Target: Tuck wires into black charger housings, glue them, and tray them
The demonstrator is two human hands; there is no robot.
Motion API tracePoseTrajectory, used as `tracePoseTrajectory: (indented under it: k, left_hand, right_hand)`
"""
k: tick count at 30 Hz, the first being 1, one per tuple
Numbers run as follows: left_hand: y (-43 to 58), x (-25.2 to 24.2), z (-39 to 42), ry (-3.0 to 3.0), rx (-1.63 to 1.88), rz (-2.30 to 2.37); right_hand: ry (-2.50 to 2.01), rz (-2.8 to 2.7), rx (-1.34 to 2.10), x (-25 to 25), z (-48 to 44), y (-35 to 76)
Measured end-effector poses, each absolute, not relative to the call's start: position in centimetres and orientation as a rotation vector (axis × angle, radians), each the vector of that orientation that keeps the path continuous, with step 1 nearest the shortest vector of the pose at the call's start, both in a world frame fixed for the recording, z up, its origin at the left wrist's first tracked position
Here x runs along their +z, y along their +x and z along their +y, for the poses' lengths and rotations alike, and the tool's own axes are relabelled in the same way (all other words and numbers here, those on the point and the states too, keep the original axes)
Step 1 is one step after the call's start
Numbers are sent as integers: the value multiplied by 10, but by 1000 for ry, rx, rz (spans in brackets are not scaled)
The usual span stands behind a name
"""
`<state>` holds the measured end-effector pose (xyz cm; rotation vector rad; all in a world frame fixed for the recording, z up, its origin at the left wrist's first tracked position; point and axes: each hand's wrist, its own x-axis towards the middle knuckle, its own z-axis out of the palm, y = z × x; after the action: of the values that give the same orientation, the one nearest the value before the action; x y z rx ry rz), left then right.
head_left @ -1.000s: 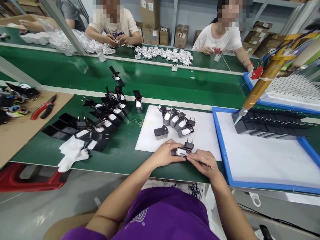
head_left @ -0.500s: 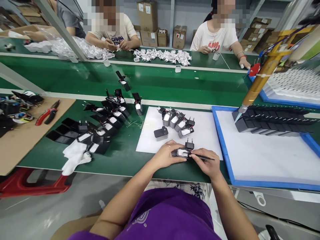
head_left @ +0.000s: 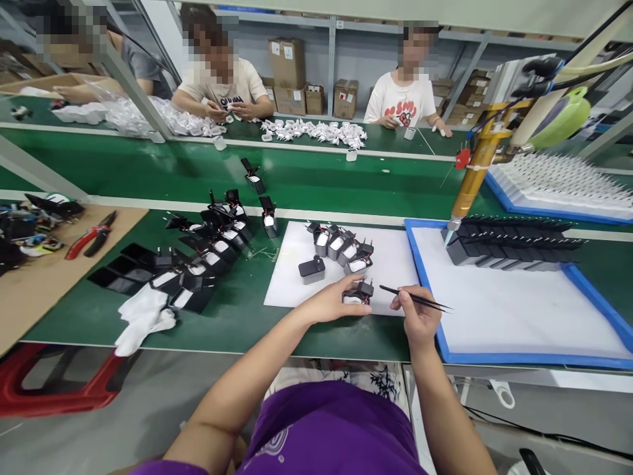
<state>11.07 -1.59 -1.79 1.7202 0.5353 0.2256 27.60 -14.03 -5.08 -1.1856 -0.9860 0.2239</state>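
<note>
My left hand (head_left: 332, 301) is closed around an opened black power adapter (head_left: 358, 295) near the front of the white mat (head_left: 287, 290). White filling shows inside its case, and its two-pin plug cover stands up at the back. In my right hand (head_left: 419, 318) is a pair of black tweezers (head_left: 418, 298), held apart from the adapter with its points towards the right. Just behind my left hand sits a closed black adapter (head_left: 312, 269). Beyond it several opened adapters (head_left: 336, 246) with red wires stand in a curved row.
More opened adapters (head_left: 217, 254) and a white glove (head_left: 141, 316) lie left, near red-handled pliers (head_left: 91, 234). A blue-edged tray (head_left: 445, 330) with rows of black adapters (head_left: 509, 244) is right, under a glue dispenser nozzle (head_left: 451, 231). Co-workers sit across the green belt (head_left: 316, 175).
My right hand has drawn back to the right from the adapter and turned the tweezers about. My left hand still holds the adapter, now tilted differently. The camera view has shifted.
</note>
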Motion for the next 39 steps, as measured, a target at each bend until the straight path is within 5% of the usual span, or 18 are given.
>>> tracePoseTrajectory:
  k: [13, 27, 39]
  left_hand:
    - [121, -32, -34, 2302, 616, 491]
    - [101, 7, -36, 2698, 350, 338]
    - [105, -10, -32, 2689, 456, 287]
  right_hand:
    - [-1331, -975, 220, -55, -141, 276]
    - [-1367, -1238, 586, -51, -129, 275]
    - [-1479, -1357, 581, -49, -129, 273]
